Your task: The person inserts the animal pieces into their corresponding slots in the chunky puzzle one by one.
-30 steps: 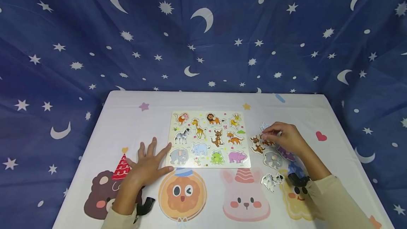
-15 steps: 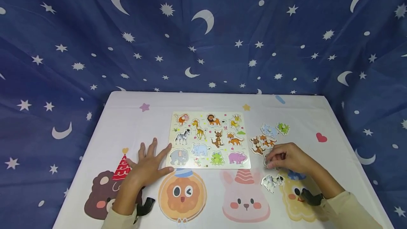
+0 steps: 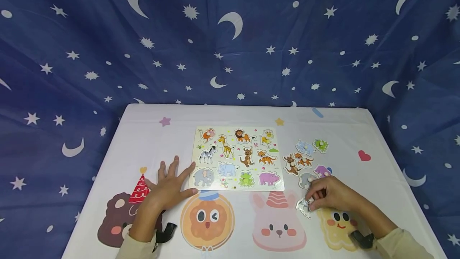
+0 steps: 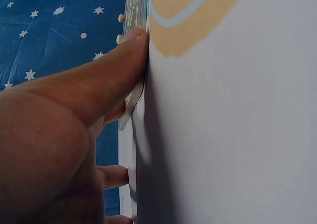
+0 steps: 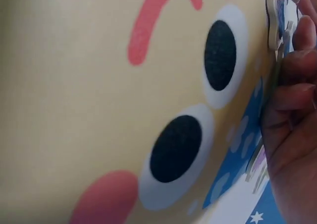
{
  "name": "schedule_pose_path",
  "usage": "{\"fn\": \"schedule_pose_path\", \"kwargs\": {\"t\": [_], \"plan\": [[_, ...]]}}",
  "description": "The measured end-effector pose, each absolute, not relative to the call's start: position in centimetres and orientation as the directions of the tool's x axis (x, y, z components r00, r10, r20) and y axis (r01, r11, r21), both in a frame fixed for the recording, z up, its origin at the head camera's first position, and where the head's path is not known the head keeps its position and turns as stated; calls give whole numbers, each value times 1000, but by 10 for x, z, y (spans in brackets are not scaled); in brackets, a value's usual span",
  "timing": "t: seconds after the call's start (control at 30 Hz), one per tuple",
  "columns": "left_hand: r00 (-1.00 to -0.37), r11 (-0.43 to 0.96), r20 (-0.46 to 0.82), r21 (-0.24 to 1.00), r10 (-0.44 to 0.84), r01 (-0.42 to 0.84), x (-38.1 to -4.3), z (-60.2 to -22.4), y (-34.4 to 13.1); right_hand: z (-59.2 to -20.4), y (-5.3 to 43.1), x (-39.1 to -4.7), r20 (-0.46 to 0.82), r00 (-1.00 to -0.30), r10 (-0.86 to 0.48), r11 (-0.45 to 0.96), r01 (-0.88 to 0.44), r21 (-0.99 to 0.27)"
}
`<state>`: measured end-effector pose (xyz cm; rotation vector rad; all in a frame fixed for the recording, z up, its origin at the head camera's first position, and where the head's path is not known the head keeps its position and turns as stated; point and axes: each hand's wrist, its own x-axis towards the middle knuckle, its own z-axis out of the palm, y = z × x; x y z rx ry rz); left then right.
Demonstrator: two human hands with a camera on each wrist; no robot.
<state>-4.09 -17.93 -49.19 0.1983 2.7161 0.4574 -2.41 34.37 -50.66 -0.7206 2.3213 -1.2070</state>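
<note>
A wooden animal puzzle board [image 3: 217, 128] lies on the table, with the knobbed monkey, giraffe, lion and goat pieces in its top part. My left hand [image 3: 167, 189] spreads its fingers at the board's left edge; in the left wrist view its thumb [image 4: 116, 70] touches the board's edge. To the right of the board, my right hand [image 3: 332, 193] pinches the knob of the zebra puzzle piece [image 3: 303, 207], and its fingers hide part of the piece. In the right wrist view the zebra piece [image 5: 273, 18] shows edge-on at the fingertips.
Loose pieces lie right of the board: a blue rhino [image 3: 304, 147], a frog [image 3: 321, 145], a kangaroo [image 3: 292, 166], a tiger [image 3: 304, 160], a purple hippo [image 3: 322, 171] and a grey elephant [image 3: 306, 180], partly covered by my right hand. A printed white cloth [image 3: 154, 143] covers the table.
My right hand has come from the tiger and kangaroo pieces, past the elephant, toward me to the zebra piece. The frog, hippo and rhino pieces are uncovered now. My left hand has stayed put.
</note>
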Motion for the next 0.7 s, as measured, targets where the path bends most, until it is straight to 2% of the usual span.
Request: {"fn": "schedule_pose_path", "kwargs": {"t": [0.27, 0.53, 0.7], "plan": [[-923, 934, -332, 350, 197, 73, -41, -493, -179, -509, 343, -22, -135, -770, -624, 534, -294, -793], [-924, 936, -329, 343, 197, 77, -42, -493, -180, -512, 340, -19, -56, -801, -596, 534, -344, -772], [-921, 936, -337, 344, 196, 73, -41, -493, -180, -513, 340, -17, -43, -833, -552, 591, -354, -725]]}}
